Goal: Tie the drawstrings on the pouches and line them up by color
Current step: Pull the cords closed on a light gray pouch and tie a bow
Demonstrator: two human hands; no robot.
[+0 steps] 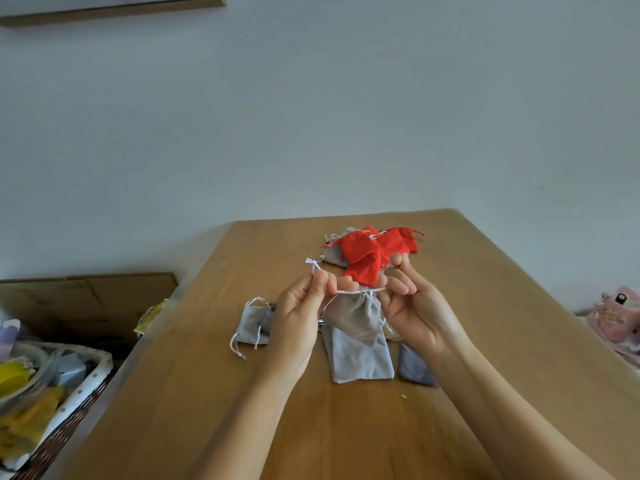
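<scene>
Two hands work above the wooden tabletop [207,393]: the left hand [299,308] pinches the white drawstring [341,291] in curled fingers, the small grey velvet pouch [353,318] hangs between, and the right hand [414,308] pinches the other end. Uneven pulling could slip the cord free.

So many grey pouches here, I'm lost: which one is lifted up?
The grey pouch held in the air, its drawstring pinched by the left hand and the right hand; the rest lie on the table.
</scene>
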